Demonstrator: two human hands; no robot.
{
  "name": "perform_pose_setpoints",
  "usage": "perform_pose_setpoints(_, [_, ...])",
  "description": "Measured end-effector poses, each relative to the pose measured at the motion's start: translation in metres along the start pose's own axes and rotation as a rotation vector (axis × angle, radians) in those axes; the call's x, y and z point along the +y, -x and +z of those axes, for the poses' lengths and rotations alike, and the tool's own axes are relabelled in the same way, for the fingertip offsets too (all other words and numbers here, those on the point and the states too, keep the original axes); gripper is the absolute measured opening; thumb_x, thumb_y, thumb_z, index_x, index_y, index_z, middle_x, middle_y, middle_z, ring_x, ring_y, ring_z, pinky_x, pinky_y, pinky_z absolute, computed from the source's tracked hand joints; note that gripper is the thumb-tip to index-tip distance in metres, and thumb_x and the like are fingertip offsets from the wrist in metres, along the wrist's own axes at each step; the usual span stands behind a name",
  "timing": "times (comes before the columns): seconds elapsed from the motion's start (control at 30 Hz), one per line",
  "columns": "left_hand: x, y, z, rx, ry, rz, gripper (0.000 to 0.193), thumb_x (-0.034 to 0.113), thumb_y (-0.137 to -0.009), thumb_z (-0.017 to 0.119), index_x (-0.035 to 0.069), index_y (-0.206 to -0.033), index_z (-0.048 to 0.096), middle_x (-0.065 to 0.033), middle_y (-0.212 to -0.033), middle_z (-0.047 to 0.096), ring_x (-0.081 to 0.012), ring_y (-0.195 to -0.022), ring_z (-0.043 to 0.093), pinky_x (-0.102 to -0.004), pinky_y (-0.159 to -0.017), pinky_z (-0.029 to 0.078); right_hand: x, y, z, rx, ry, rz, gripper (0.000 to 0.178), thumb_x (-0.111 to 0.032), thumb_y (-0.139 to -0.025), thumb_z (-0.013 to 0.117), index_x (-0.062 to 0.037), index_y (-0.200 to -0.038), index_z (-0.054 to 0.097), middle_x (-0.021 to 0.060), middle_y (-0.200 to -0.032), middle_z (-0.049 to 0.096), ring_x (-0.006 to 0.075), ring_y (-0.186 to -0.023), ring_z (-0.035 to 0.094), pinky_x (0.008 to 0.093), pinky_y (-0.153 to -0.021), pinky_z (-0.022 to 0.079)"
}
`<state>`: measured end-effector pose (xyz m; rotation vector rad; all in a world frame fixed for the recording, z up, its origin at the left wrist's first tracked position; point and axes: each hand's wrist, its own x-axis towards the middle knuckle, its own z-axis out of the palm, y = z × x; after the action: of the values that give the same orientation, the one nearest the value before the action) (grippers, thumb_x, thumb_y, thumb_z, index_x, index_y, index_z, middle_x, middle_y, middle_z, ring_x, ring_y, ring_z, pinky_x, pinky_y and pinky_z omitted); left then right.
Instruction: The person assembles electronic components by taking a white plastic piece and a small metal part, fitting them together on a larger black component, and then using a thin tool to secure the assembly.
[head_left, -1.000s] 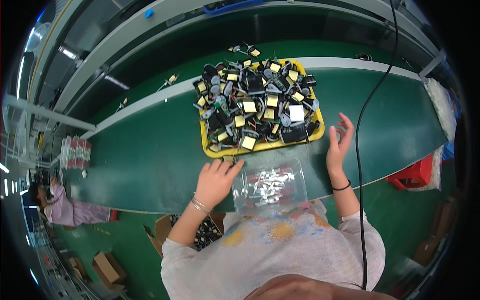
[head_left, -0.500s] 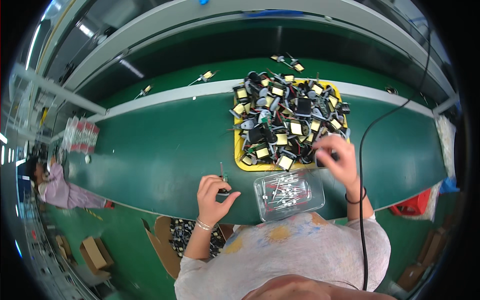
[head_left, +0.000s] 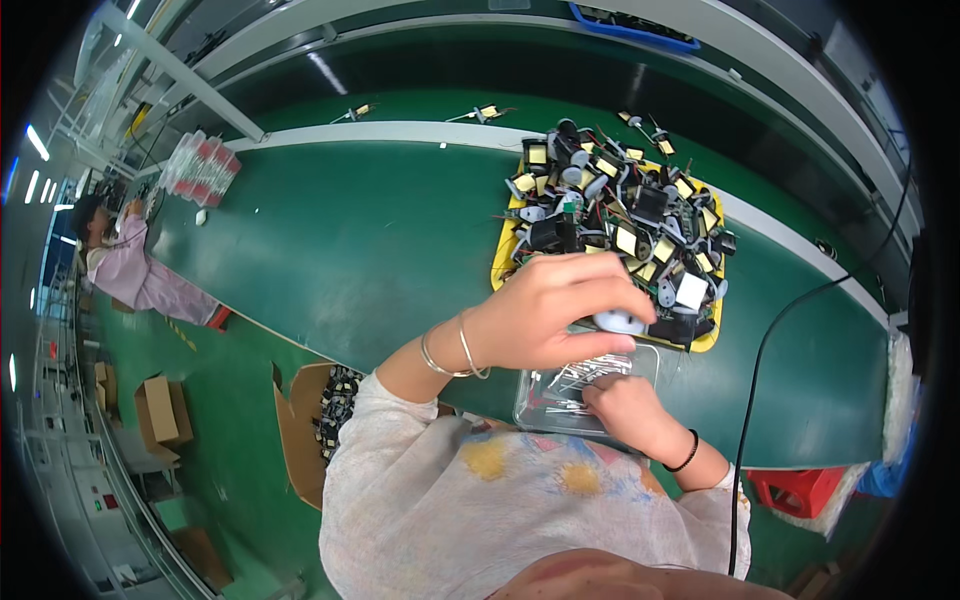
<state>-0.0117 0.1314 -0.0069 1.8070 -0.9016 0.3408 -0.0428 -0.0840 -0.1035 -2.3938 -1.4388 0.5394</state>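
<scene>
My left hand (head_left: 545, 305) is raised over the near edge of the yellow tray (head_left: 507, 255). Between its thumb and fingers it grips a small rounded part (head_left: 620, 321), light grey with black. Heaped in that tray are black and grey electronic parts (head_left: 625, 240) with cream pads and thin wires. My right hand (head_left: 628, 408) reaches into a clear plastic box (head_left: 521, 405) of thin white and red wire leads (head_left: 570, 386). Its fingers are bent together at the leads, and their tips are partly hidden, so what they hold cannot be made out.
A black cable (head_left: 762, 365) hangs down on my right. Clear packs (head_left: 200, 170) lie at the bench's far left. Loose parts (head_left: 487, 112) sit behind the pale rail. An open carton (head_left: 300, 425) stands below the bench; a co-worker (head_left: 140, 255) is at the left.
My left hand has moved right and up from the bench, over the tray edge, with the part in it. My right hand has come down from the heap into the clear box. The view has shifted.
</scene>
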Motion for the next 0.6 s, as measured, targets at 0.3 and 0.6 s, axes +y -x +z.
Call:
perform_pose_setpoints(0.3, [-0.022, -0.021, 0.003, 0.235, 0.314, -0.269, 0.041, 0.002, -0.055, 0.078, 0.004, -0.091, 0.058, -0.0008, -0.091, 0.06, -0.0066, -0.082, 0.056, -0.0201, -0.067, 0.039, 0.014, 0.017, -0.091, 0.242, -0.391, 0.006, 0.007, -0.008, -0.07, 0.062, -0.0052, -0.073, 0.056, 0.0077, -0.071, 0.058, 0.0237, -0.068, 0.058, 0.0323, -0.06, 0.047])
perform_pose_setpoints(0.6, [-0.029, -0.018, -0.001, 0.066, 0.736, -0.333, 0.045, 0.004, -0.06, 0.077, 0.001, -0.098, 0.054, -0.0109, -0.095, 0.06, -0.0214, -0.088, 0.061, -0.0307, -0.082, 0.045, 0.023, -0.015, -0.114, 0.651, -1.323, -0.011, 0.008, -0.004, -0.079, 0.063, -0.001, -0.083, 0.057, -0.0005, -0.08, 0.056, 0.0053, -0.075, 0.052, 0.02, -0.067, 0.043])
